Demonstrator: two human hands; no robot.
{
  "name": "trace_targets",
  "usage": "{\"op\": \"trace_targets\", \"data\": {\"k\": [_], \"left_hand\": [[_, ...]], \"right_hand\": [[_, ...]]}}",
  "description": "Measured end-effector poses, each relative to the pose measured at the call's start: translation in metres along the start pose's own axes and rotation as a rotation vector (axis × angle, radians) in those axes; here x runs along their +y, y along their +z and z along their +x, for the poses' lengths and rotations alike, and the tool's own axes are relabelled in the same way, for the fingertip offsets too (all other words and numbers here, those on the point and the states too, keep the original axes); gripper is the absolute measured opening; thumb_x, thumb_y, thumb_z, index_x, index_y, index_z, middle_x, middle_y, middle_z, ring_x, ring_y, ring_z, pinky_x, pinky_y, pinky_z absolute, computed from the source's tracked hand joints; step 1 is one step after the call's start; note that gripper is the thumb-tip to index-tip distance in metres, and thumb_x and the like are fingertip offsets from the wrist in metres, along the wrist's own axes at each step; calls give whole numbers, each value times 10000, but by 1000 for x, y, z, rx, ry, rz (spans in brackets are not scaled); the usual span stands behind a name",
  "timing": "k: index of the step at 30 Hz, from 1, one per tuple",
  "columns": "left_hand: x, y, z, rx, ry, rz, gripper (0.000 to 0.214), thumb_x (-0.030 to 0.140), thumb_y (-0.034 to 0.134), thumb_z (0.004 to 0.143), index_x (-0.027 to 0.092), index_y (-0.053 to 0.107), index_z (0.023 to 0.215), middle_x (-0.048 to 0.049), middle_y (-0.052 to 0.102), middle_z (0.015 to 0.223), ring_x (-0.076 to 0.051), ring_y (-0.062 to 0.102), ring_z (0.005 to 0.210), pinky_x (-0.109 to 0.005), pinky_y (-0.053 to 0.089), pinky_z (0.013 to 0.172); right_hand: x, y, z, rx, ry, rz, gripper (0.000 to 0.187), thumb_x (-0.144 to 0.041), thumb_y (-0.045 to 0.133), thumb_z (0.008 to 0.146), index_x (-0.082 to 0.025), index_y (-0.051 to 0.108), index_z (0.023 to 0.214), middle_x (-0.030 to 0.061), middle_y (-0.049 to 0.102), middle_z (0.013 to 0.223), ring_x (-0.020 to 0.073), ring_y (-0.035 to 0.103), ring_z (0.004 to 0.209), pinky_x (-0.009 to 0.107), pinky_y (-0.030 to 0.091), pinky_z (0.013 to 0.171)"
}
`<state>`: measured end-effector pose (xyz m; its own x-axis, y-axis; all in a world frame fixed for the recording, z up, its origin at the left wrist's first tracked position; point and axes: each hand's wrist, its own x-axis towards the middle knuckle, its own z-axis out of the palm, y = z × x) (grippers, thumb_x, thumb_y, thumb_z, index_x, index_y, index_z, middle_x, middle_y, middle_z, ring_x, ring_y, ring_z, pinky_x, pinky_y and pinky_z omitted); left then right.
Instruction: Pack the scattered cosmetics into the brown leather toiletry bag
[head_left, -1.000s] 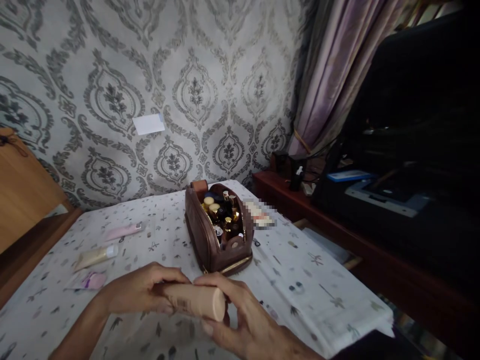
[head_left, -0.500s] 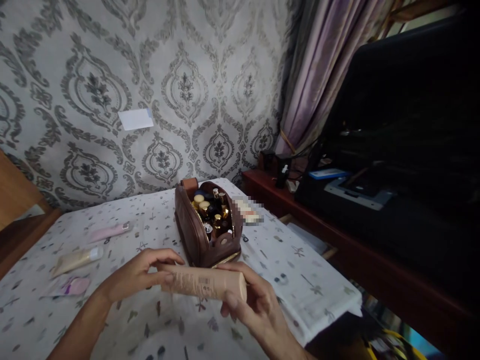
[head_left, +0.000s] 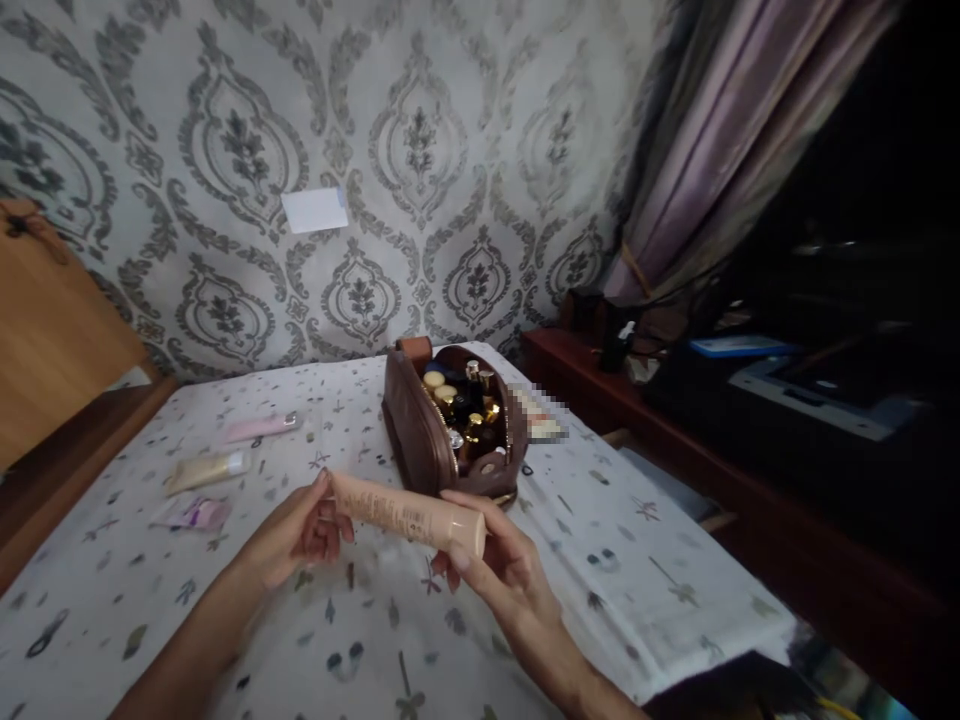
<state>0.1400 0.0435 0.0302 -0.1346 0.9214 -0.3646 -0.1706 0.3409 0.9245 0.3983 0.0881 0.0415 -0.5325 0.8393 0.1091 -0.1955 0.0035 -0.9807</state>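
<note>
A beige cosmetic tube (head_left: 394, 512) with printed text lies across the space between my hands, its cap end to the right. My right hand (head_left: 517, 575) is closed round the cap end, thumb in front and fingers behind. At the flat end, my left hand (head_left: 304, 535) pinches the tube's edge with its fingertips, the other fingers curled below. Just behind the tube stands an open brown cosmetic bag (head_left: 416, 425), filled with several small bottles with gold and pale caps (head_left: 474, 425).
On the patterned white tablecloth (head_left: 360, 640) at left lie a pink tube (head_left: 262, 427), a cream tube (head_left: 206, 472) and a pink-purple packet (head_left: 196, 514). A blurred flat item (head_left: 541, 418) lies right of the bag. A dark red desk (head_left: 577, 375) borders the table's right side.
My view has turned slightly left. My left hand has shifted from over the tube's body to its flat end, and the tube now slants down toward the right.
</note>
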Motion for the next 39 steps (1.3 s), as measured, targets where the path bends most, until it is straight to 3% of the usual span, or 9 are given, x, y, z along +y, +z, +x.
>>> {"op": "trace_targets", "data": {"k": [3,7,14,19,22,26,32,39], "left_hand": [[-12,-8,4,-36,-39,-90,738,874,484,725,144,567,651,-22,594,570,-77,468,380,-198,221,360],[-18,-14,6,-29,-10,-259,670,825,557,733,155,567,733,-2,585,593,-79,482,402,-182,225,357],[-11,-25,2,39,164,-461,340,416,674,873,149,658,1084,-29,642,785,-134,635,642,-195,486,487],[-14,-41,7,161,233,-519,325,230,687,866,187,640,1184,-28,664,905,-116,638,665,-219,559,566],[-18,-48,12,236,225,-572,282,178,670,871,177,649,1153,-51,692,930,-132,662,700,-238,580,606],[-22,-50,16,247,229,-588,196,155,657,874,142,673,1069,-86,720,969,-146,680,721,-243,585,607],[-24,-48,17,162,277,-579,202,166,673,860,159,676,1062,-80,736,955,-157,702,732,-236,596,589],[-26,-49,19,167,296,-605,195,131,692,816,170,675,1006,-34,715,824,-151,695,680,-223,597,536]], "right_hand": [[4,2,5,-81,-6,-55,520,-522,686,837,-223,588,1251,66,661,973,178,642,752,282,530,635],[16,4,9,-154,-36,-164,464,-435,694,854,-238,608,1266,86,649,1133,207,652,941,281,541,738],[33,21,25,-230,-58,-205,440,-423,659,883,-232,620,1277,104,638,1260,219,636,1032,306,533,838],[47,38,46,-285,28,-110,547,-516,666,856,-198,573,1292,48,664,892,151,599,678,255,493,581],[59,43,53,-267,124,-22,623,-572,666,839,-165,546,1295,2,607,735,133,557,587,246,451,528],[70,46,52,-245,258,85,599,-597,693,808,-150,613,1199,11,612,766,113,542,558,236,398,501],[74,43,50,-244,321,194,518,-615,708,788,-137,683,985,22,614,738,107,540,558,234,362,508],[73,43,50,-244,316,208,519,-584,744,770,-149,687,1047,17,619,760,112,550,578,239,366,513]]}}
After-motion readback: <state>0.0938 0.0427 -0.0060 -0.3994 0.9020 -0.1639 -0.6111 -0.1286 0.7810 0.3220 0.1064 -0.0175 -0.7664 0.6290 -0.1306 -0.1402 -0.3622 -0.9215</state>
